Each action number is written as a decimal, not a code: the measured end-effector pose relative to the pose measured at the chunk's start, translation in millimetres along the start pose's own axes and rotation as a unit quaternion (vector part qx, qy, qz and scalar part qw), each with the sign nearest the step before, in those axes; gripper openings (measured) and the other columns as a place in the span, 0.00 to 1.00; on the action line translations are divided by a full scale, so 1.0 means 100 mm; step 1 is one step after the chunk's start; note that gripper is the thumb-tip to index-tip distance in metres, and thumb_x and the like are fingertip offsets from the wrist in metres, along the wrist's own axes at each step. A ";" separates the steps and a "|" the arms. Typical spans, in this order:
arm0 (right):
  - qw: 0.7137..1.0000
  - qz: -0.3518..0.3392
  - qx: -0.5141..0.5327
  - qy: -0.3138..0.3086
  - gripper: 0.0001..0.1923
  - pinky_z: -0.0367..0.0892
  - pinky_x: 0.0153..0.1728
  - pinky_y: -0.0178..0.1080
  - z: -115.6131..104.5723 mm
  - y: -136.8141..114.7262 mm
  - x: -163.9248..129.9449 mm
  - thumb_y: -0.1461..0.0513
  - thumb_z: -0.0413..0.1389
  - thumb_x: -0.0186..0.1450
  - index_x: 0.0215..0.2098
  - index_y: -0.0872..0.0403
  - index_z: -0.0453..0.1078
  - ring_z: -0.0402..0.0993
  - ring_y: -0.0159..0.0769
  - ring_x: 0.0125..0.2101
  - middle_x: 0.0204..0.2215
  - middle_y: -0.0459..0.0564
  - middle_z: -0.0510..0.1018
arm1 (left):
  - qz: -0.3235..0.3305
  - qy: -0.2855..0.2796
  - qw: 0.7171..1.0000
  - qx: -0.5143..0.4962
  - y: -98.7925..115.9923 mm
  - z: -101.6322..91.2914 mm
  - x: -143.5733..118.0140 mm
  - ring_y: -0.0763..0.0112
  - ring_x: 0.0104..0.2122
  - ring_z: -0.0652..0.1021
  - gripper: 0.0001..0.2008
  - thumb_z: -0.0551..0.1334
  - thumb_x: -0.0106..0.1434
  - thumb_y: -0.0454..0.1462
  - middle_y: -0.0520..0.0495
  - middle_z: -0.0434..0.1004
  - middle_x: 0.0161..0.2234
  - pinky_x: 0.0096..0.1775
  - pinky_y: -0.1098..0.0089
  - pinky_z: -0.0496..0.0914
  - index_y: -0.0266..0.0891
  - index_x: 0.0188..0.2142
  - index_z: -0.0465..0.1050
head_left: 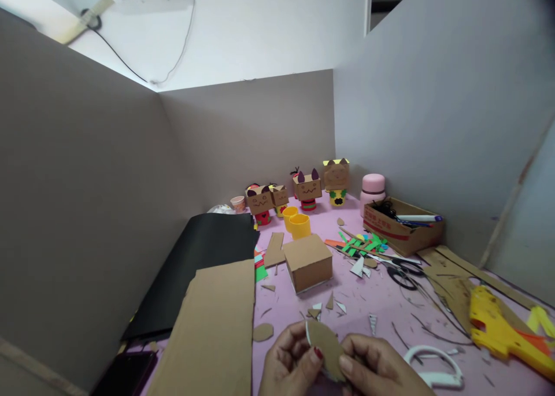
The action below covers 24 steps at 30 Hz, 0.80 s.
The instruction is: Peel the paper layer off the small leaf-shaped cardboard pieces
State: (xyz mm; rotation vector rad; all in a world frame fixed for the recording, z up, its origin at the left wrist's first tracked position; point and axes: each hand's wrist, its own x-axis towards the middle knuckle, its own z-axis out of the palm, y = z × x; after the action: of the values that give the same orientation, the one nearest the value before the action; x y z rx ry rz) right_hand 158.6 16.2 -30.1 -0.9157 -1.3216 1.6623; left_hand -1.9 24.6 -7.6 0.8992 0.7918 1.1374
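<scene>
Between my hands is a rounded piece of brown cardboard (326,348), tilted up, with a pale cut edge. My left hand (287,364) pinches its left side, the thumb lying on its face. At the lower right edge, the thumb and fingers of my right hand (373,366) grip the same piece. A white loop-shaped handle (457,378) lies just right of my right hand; the rest of that tool is hidden. Another cardboard disc (263,332) rests on the table left of my hands. Beyond them sits a closed cardboard box (309,260).
Cardboard sheets (212,326) and black sheets (208,240) lie at left. On the right are a yellow glue gun (498,326), black-handled scissors (401,274) and an open box (401,234) of pens. Yellow rings (300,227) and cardboard-headed figures (307,188) stand at the back.
</scene>
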 end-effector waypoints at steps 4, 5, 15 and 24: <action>0.992 0.036 0.112 -0.038 0.26 0.48 0.16 0.25 -0.03 0.13 0.08 0.43 0.63 0.49 0.25 0.56 0.64 0.55 0.20 0.15 0.16 0.38 0.64 | 0.009 -0.031 0.999 -0.043 -0.06 0.00 -0.01 0.59 0.41 0.77 0.25 0.76 0.39 0.38 0.39 0.81 0.40 0.42 0.66 0.67 0.40 0.40 0.78; 0.991 0.036 0.127 -0.039 0.25 0.47 0.16 0.25 -0.03 0.16 0.09 0.44 0.64 0.49 0.24 0.56 0.64 0.54 0.20 0.15 0.15 0.37 0.63 | 0.002 -0.039 0.998 -0.049 -0.07 0.00 -0.01 0.60 0.41 0.77 0.26 0.76 0.39 0.38 0.39 0.81 0.40 0.43 0.65 0.67 0.40 0.41 0.78; 0.982 0.055 0.161 -0.078 0.24 0.45 0.15 0.25 -0.04 0.18 0.09 0.47 0.66 0.49 0.25 0.58 0.67 0.52 0.18 0.14 0.15 0.37 0.63 | -0.011 -0.095 0.993 -0.064 -0.04 -0.01 -0.01 0.76 0.27 0.74 0.21 0.76 0.40 0.37 0.50 0.78 0.27 0.39 0.71 0.66 0.40 0.36 0.77; 0.993 0.025 0.099 -0.057 0.24 0.45 0.17 0.28 0.00 0.08 0.03 0.44 0.62 0.53 0.30 0.57 0.66 0.52 0.20 0.16 0.18 0.37 0.62 | -0.002 -0.077 0.995 -0.055 -0.05 -0.04 0.03 0.76 0.28 0.75 0.21 0.76 0.40 0.38 0.50 0.78 0.28 0.34 0.73 0.65 0.39 0.34 0.74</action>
State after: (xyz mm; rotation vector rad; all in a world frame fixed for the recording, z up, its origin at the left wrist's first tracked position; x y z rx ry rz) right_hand 156.7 17.7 -38.6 -0.7522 -1.1912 1.8700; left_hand -2.2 27.4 -14.2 0.8811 0.5986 1.0838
